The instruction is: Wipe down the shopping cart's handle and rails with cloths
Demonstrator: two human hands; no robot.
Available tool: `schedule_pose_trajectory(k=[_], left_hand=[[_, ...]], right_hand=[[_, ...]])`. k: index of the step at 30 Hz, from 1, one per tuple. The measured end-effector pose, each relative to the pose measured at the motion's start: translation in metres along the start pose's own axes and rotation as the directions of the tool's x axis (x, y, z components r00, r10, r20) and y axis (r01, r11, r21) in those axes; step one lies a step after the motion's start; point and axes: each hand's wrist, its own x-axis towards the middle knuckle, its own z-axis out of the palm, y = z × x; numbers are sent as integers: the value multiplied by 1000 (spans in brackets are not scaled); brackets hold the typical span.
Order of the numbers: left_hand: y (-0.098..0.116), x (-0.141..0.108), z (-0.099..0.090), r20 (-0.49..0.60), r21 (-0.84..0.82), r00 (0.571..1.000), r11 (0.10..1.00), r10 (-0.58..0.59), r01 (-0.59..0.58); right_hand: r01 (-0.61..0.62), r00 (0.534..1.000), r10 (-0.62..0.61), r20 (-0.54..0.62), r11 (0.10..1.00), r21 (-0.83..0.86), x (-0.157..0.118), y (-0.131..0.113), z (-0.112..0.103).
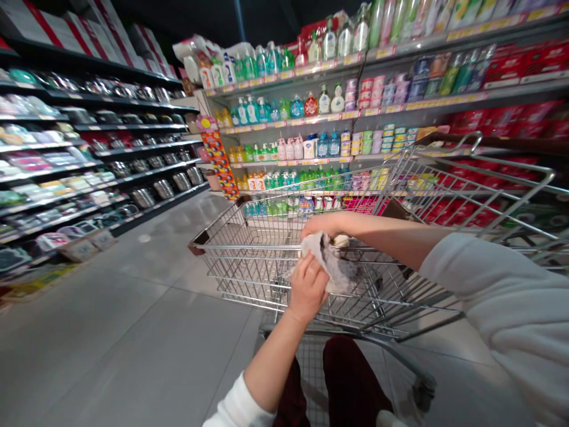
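Observation:
A wire shopping cart (249, 255) stands in front of me, with a grey, dark-stained cloth (317, 252) at its near side rail. My left hand (308, 284) has its fingers closed on the lower left part of the cloth. Above and behind the cloth, my right hand (324, 224) reaches over the rail; its fingers are mostly hidden by the cloth. Part of the cloth hangs to the right against the wires and looks blurred. A small pale object (341, 240) lies just right of my right hand.
Shelves of bottles and tubs (284, 124) rise behind the cart. Metal pots (163, 188) fill shelving at the left. Another cart (489, 172) adjoins on the right. Grey tiled floor (133, 332) extends at the left; my legs are below the cart.

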Motion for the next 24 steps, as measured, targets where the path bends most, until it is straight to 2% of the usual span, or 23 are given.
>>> schedule_pose_trajectory(k=[5,7,9,12,16,18,20,22,24], left_hand=[[5,-77,10,135,52,990,998,-50,44],[9,-94,7,212,80,972,993,-102,87],[12,-93,0,274,109,945,982,-178,154],[11,-62,-18,287,130,906,949,-313,286],[-1,5,-45,272,124,869,910,-414,395],[-8,36,-53,167,121,873,888,-459,444],[-15,59,-55,5,118,886,880,-464,461],[-18,74,-52,-153,132,891,884,-428,448],[-18,78,-43,-249,146,891,895,-379,422]], right_hand=[[-74,997,74,4,995,-60,-3,-6,-5],[-93,996,94,2,993,-73,-5,-9,-7],[-116,993,117,5,990,-82,-8,-12,-9],[-117,993,117,-5,990,-82,-11,-14,-12],[-126,992,125,-23,990,-67,-9,-14,-11],[-137,990,136,-22,989,-57,-6,-12,-10],[-132,991,130,-28,990,-42,-2,-9,-8],[-151,988,151,-47,988,-11,0,-7,-7],[-200,977,202,-63,979,44,2,-6,-7]])
